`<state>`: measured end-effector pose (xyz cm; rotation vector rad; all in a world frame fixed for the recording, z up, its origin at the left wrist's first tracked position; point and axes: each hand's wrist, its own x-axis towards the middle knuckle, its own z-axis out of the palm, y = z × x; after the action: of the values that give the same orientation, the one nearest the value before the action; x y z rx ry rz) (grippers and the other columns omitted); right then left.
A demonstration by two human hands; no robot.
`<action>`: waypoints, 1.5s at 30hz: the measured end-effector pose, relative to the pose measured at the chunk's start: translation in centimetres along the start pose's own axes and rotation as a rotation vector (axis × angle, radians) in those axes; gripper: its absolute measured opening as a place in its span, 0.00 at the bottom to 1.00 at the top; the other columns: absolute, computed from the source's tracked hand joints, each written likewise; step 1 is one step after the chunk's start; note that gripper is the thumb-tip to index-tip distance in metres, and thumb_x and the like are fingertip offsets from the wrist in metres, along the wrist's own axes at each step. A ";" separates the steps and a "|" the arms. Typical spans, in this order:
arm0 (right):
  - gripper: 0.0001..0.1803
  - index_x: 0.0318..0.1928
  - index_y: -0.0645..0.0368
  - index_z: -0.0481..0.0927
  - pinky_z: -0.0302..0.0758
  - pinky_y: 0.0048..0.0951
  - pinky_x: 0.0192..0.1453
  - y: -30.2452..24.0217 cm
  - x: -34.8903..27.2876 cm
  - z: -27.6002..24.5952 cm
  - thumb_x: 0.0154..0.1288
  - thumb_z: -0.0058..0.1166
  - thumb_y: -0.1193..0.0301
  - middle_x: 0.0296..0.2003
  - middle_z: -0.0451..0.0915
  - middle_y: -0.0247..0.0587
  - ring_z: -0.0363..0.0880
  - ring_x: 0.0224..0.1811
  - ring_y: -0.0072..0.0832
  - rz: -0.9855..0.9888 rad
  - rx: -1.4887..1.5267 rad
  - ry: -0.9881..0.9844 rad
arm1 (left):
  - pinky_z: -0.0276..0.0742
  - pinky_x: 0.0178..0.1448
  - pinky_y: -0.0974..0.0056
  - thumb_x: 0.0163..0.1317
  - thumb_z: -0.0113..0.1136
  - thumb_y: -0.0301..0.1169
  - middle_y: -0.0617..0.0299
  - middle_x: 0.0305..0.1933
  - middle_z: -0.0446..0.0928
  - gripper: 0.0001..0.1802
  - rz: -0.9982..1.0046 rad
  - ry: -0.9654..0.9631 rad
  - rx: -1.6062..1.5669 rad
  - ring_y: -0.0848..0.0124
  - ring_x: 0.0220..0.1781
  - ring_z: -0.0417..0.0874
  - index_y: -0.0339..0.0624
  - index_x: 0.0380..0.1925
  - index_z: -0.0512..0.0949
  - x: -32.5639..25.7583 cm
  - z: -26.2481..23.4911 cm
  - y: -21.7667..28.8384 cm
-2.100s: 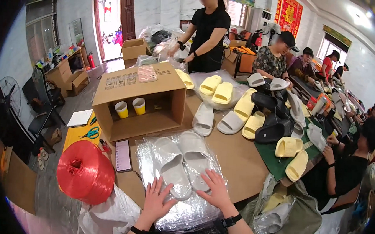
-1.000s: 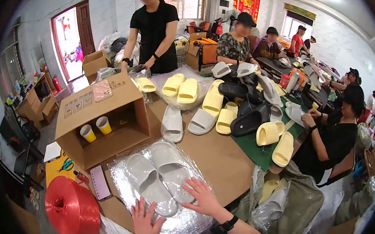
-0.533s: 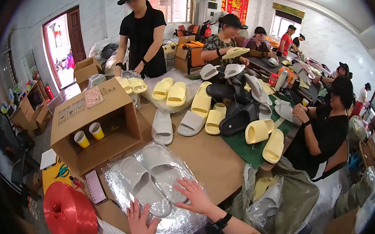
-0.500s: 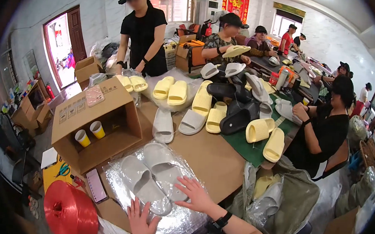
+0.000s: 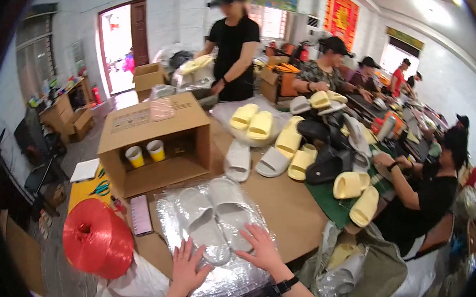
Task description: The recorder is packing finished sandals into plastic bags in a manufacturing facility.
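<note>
- A brown, cardboard-covered worktop fills the middle, with a green mat at its right and an open-fronted carton at its left.
- Beyond lie pale veined walls, a bright open doorway, a red wall banner and a grey floor.
- Two light grey slippers lie side by side, straps up, on shiny clear plastic bags at the near edge; whether film also covers them I cannot tell.
- Two bare hands: the left hand lies by the left slipper's heel, the right hand over the other's heel — fingers spread apart on both.
- Two yellow-and-white cups stand inside the carton; one phone, one red twine roll and one pair of teal-handled scissors sit to the left.
- Two yellow slippers rest on a clear bag across the worktop.
- Against half a second ago, the view has swung left; both hands keep their place by the slippers.
- The standing co-worker now has yellow slippers raised by one hand — earlier they lay lower, behind the carton.
</note>
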<state>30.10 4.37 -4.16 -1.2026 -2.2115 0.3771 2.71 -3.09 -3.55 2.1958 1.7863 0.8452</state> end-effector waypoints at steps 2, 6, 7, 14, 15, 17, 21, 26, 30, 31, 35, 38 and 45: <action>0.38 0.68 0.51 0.72 0.54 0.53 0.77 -0.6 -0.3 0.2 0.62 0.63 0.48 0.73 0.63 0.44 0.58 0.76 0.48 0.036 -0.043 0.014 | 0.45 0.78 0.37 0.58 0.66 0.53 0.42 0.78 0.56 0.34 0.015 -0.014 -0.032 0.40 0.78 0.54 0.52 0.63 0.76 -0.5 -0.4 0.1; 0.38 0.67 0.52 0.72 0.54 0.54 0.77 -1.1 -0.3 0.1 0.61 0.64 0.49 0.72 0.64 0.45 0.58 0.76 0.48 0.036 -0.025 -0.005 | 0.45 0.78 0.36 0.60 0.63 0.56 0.45 0.78 0.56 0.35 -0.004 -0.026 -0.017 0.42 0.79 0.53 0.60 0.67 0.73 -1.2 -0.3 -0.5; 0.38 0.67 0.52 0.72 0.54 0.54 0.77 -0.9 -0.3 0.2 0.61 0.64 0.49 0.72 0.64 0.45 0.58 0.76 0.48 0.011 -0.028 -0.007 | 0.45 0.78 0.36 0.61 0.62 0.57 0.45 0.79 0.55 0.36 0.008 -0.026 -0.011 0.42 0.79 0.53 0.60 0.68 0.72 -1.2 -0.1 -0.4; 0.38 0.67 0.53 0.73 0.55 0.52 0.77 -1.0 -0.1 0.5 0.60 0.65 0.50 0.72 0.65 0.45 0.58 0.76 0.48 0.015 -0.037 0.004 | 0.44 0.78 0.36 0.62 0.63 0.54 0.43 0.80 0.52 0.35 0.021 -0.020 -0.031 0.41 0.80 0.51 0.56 0.67 0.73 -1.2 -0.3 -1.0; 0.38 0.67 0.53 0.73 0.55 0.52 0.77 -0.8 -0.1 0.5 0.60 0.65 0.50 0.72 0.65 0.45 0.58 0.75 0.48 0.009 -0.037 0.010 | 0.44 0.78 0.36 0.62 0.63 0.54 0.43 0.80 0.52 0.35 0.025 -0.024 -0.032 0.41 0.80 0.51 0.56 0.67 0.73 -1.0 -0.2 -1.0; 0.38 0.68 0.53 0.72 0.54 0.53 0.77 -0.1 0.1 0.5 0.61 0.64 0.48 0.72 0.64 0.45 0.58 0.76 0.48 0.007 -0.038 0.020 | 0.47 0.77 0.36 0.62 0.61 0.56 0.44 0.78 0.56 0.35 0.038 0.004 0.004 0.42 0.78 0.55 0.58 0.68 0.72 -0.7 0.0 -0.9; 0.39 0.68 0.52 0.71 0.52 0.54 0.77 -0.7 0.0 0.2 0.63 0.62 0.47 0.73 0.63 0.45 0.57 0.76 0.47 0.010 -0.030 0.012 | 0.46 0.78 0.36 0.62 0.61 0.56 0.44 0.78 0.56 0.35 0.031 -0.016 0.013 0.42 0.78 0.55 0.58 0.68 0.72 -1.3 -0.3 -0.5; 0.38 0.68 0.52 0.71 0.52 0.53 0.78 0.3 -0.2 0.7 0.63 0.62 0.46 0.73 0.63 0.44 0.57 0.76 0.47 0.011 -0.041 0.010 | 0.44 0.78 0.37 0.62 0.61 0.56 0.44 0.78 0.55 0.35 0.014 -0.022 -0.002 0.43 0.79 0.53 0.59 0.68 0.72 -0.7 0.1 -0.6; 0.38 0.68 0.52 0.72 0.52 0.53 0.78 -0.7 -0.3 0.4 0.62 0.62 0.46 0.73 0.64 0.43 0.57 0.77 0.46 0.014 -0.037 0.011 | 0.43 0.79 0.37 0.60 0.64 0.53 0.44 0.79 0.53 0.35 0.000 -0.031 -0.009 0.42 0.80 0.52 0.54 0.66 0.74 -1.2 -0.4 -0.3; 0.38 0.68 0.52 0.72 0.52 0.53 0.78 -0.9 -0.2 0.4 0.62 0.62 0.46 0.73 0.64 0.43 0.57 0.76 0.46 0.020 -0.042 0.006 | 0.43 0.79 0.37 0.60 0.64 0.53 0.44 0.79 0.53 0.35 -0.002 -0.038 -0.013 0.42 0.80 0.52 0.54 0.66 0.74 -1.3 -0.5 -0.5; 0.38 0.67 0.52 0.72 0.52 0.52 0.78 -0.8 -0.4 0.1 0.62 0.62 0.47 0.73 0.64 0.43 0.57 0.76 0.46 0.050 -0.051 0.015 | 0.43 0.79 0.37 0.60 0.64 0.53 0.43 0.79 0.53 0.35 0.025 -0.028 -0.022 0.42 0.79 0.53 0.53 0.66 0.74 -0.6 -0.3 -0.3; 0.37 0.67 0.52 0.72 0.53 0.52 0.78 -0.4 -0.4 0.0 0.63 0.62 0.47 0.72 0.64 0.44 0.57 0.76 0.46 0.056 -0.046 0.049 | 0.44 0.79 0.37 0.60 0.64 0.53 0.43 0.79 0.53 0.35 0.051 -0.054 -0.011 0.42 0.79 0.53 0.51 0.65 0.75 -0.3 -0.5 0.2; 0.12 0.47 0.58 0.83 0.72 0.40 0.61 -1.0 -0.9 -2.3 0.64 0.61 0.72 0.52 0.81 0.45 0.78 0.56 0.43 0.077 0.224 0.627 | 0.45 0.77 0.35 0.56 0.67 0.50 0.41 0.77 0.56 0.37 0.039 0.002 -0.002 0.40 0.78 0.54 0.50 0.64 0.74 -0.8 -0.1 -0.4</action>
<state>31.21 3.04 -2.19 -1.0981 -1.5474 0.2278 2.25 -3.76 -3.86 2.2360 1.7482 0.8573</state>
